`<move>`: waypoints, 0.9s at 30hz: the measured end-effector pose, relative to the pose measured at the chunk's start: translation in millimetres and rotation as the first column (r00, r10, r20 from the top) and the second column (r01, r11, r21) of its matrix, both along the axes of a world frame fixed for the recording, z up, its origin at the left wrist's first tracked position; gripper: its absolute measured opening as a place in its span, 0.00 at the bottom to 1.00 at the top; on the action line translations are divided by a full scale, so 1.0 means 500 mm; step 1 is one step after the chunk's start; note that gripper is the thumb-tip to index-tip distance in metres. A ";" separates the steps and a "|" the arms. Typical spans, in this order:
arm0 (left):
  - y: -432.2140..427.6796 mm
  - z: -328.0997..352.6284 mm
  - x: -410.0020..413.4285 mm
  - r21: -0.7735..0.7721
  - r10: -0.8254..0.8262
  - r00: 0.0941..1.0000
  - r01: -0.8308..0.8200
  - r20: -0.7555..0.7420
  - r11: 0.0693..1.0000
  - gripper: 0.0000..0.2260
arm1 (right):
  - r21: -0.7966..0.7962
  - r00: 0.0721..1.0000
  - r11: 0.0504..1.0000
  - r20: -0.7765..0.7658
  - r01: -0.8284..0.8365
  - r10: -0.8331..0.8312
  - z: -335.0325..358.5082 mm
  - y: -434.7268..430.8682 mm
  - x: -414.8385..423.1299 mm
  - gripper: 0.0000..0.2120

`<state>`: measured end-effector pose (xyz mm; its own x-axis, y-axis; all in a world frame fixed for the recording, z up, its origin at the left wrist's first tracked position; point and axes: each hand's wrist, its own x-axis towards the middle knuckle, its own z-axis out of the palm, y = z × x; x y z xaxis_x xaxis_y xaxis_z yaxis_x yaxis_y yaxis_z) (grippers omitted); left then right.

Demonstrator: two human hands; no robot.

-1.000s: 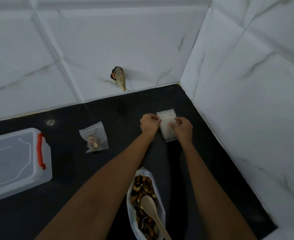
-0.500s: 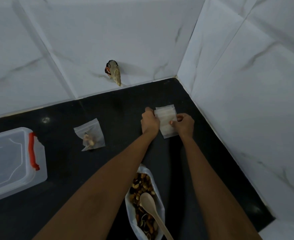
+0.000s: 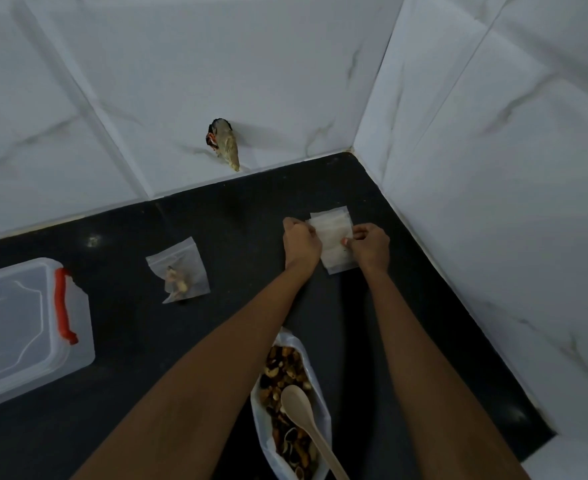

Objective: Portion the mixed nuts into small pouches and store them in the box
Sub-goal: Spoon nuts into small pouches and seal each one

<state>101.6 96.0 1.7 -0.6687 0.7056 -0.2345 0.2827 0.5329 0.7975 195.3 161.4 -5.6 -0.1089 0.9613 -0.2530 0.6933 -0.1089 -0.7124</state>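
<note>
A stack of small clear empty pouches point(image 3: 334, 242) lies on the black counter near the corner. My left hand point(image 3: 301, 245) pinches its left edge and my right hand point(image 3: 370, 247) pinches its right side. A filled pouch with a few nuts point(image 3: 179, 270) lies flat to the left. The big open bag of mixed nuts point(image 3: 285, 403) sits near me between my forearms, with a wooden spoon point(image 3: 303, 417) resting in it. The clear plastic box with a red latch point(image 3: 22, 327) stands at the far left, lid on.
White marble-tiled walls close the counter at the back and the right. A hole in the back wall holds a stuffed scrap of material point(image 3: 224, 143). The black counter point(image 3: 129, 358) ends at a white edge at lower right.
My hands stay on the pouch stack, with the fingers shifting slightly along its edges. The view has drifted a little; the other objects have not moved.
</note>
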 end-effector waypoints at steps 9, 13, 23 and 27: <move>-0.003 0.011 0.007 0.043 0.021 0.997 -0.018 -0.072 0.999 0.09 | 0.019 0.997 1.000 -0.081 0.017 -0.016 0.024 -0.016 0.006 0.12; -0.014 0.029 0.004 0.087 0.018 0.999 -0.022 0.041 0.996 0.10 | -0.011 0.988 0.999 -0.149 0.034 -0.035 0.047 -0.027 0.012 0.13; -0.158 0.151 0.000 0.255 -0.021 0.953 -0.060 0.302 0.965 0.09 | -0.077 0.901 0.996 -0.434 -0.039 0.002 0.167 -0.132 0.057 0.09; -0.250 0.196 0.007 0.324 -0.073 0.949 -0.032 0.307 0.946 0.07 | -0.115 0.832 0.986 -0.553 -0.121 0.037 0.210 -0.213 0.082 0.09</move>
<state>105.3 -28.9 99.5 -0.5838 0.7901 -0.1869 0.0004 0.2305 0.9731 236.3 55.1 99.4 -0.3438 0.9025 -0.2595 0.2052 -0.1974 -0.9586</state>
